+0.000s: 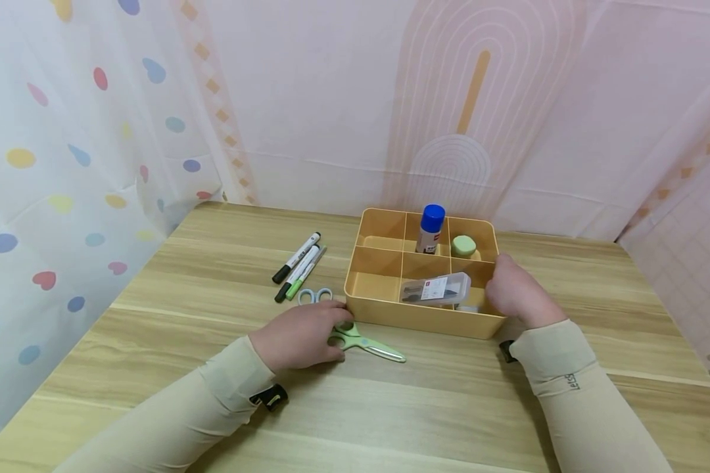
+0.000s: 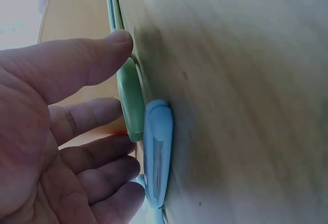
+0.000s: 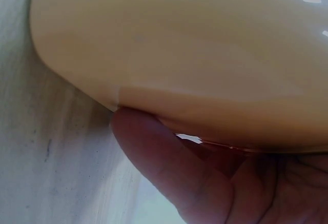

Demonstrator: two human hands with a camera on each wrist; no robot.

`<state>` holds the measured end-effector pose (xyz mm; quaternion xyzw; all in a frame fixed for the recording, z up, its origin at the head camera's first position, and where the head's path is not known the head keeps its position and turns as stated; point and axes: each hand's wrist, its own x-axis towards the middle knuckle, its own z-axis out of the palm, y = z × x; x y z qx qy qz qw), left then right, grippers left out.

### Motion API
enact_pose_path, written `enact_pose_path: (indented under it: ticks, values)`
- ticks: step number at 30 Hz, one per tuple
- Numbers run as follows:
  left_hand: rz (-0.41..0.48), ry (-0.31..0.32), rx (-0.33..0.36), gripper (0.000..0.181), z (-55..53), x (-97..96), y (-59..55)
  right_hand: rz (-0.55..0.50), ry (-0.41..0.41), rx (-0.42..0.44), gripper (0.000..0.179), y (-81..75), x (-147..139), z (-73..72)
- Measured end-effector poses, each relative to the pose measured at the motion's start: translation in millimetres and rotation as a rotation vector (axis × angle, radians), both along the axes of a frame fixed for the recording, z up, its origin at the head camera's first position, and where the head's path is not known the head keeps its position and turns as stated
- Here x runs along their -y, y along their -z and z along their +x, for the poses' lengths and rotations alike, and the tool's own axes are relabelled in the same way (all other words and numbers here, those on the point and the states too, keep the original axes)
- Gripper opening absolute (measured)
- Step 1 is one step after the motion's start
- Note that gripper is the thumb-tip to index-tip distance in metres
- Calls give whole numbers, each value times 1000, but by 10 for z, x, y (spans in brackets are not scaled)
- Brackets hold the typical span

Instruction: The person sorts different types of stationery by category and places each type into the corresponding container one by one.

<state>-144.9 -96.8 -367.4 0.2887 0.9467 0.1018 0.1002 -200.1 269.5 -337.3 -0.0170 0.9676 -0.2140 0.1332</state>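
Observation:
My left hand (image 1: 302,335) is over the handles of green scissors (image 1: 384,351) lying flat on the table. In the left wrist view its thumb is right at the scissors and the other fingers are spread loosely by the handle. Blue-handled scissors (image 2: 158,147) lie close beside the green pair, partly hidden by this hand in the head view. My right hand (image 1: 520,292) holds the right wall of a yellow-orange desk organizer (image 1: 426,320). Its thumb presses the outside, while the other fingers are mostly hidden.
Inside the organizer stand a blue-capped glue stick (image 1: 430,230), a pale green round item (image 1: 463,246) and a clear plastic case (image 1: 452,288) tilted across a divider. Left of it, several markers (image 1: 298,256) lie on the wooden table (image 1: 171,328). Patterned curtains (image 1: 319,98) hang behind.

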Motion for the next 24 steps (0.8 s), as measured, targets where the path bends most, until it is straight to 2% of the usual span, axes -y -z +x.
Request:
enact_pose_path:
  ticks: [8, 12, 24]
  values:
    - [2, 5, -33, 39, -4, -4, 12, -5, 0, -2, 60, 0, -5, 4]
    - [10, -7, -25, 34, 3, -6, 12, -11, 10, 3, 60, -1, 3, 9]
    - [6, -6, -30, 37, 34, -8, 5, -12, 4, 9, 62, 4, -6, 3]
